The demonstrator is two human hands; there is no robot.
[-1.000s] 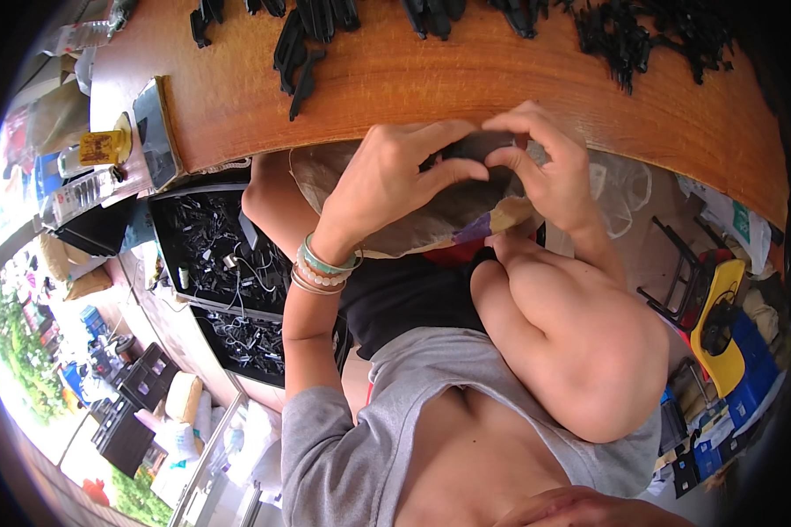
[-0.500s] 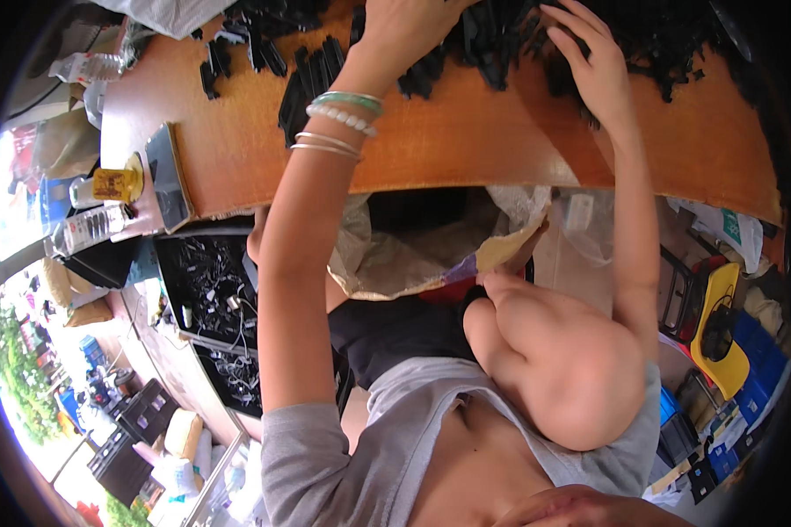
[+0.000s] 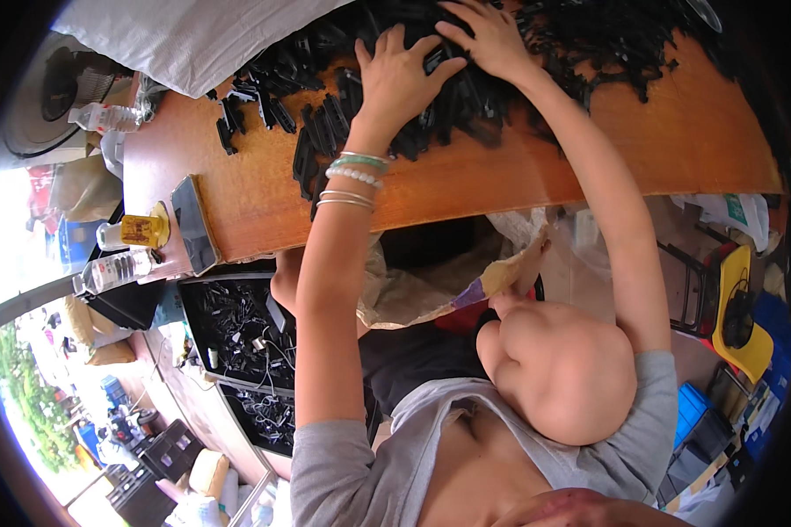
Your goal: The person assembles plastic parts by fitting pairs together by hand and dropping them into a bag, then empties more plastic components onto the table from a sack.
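Fingers of both hands lie spread, gripping nothing: I see my left hand (image 3: pixel 398 77) flat on the heap of black plastic clips (image 3: pixel 466 83) on the orange wooden tabletop (image 3: pixel 677 132), my right hand (image 3: pixel 488 37) farther in, clips running away from me.

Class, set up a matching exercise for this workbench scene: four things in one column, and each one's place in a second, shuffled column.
Things:
1. phone
2. white sack
3. left hand
4. black crate

Places:
A. under the table's left end
B. flat on the heap of black plastic parts
C. table's left edge
D. table's far left corner

Pairs: 1-C, 2-D, 3-B, 4-A
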